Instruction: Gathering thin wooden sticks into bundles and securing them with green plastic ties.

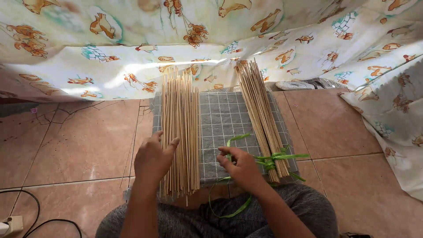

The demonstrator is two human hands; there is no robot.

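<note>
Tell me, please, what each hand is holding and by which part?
The left hand rests on the loose sticks near their lower end; the right hand pinches the green strip partway along.

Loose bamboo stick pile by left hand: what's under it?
The loose pile of thin bamboo sticks lies on a grey grid-patterned cloth; its near ends overhang. What lies beneath the cloth is hidden.

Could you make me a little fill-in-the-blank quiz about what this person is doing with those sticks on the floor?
1. The left hand rests on a loose bundle of thin ____ sticks.
2. The right hand holds a strip of ____ ribbon.
3. The second bundle is already ____ near its lower end.
4. Both bundles lie on a ____ checked cloth.

Missing words: wooden; green; tied; grey
</note>
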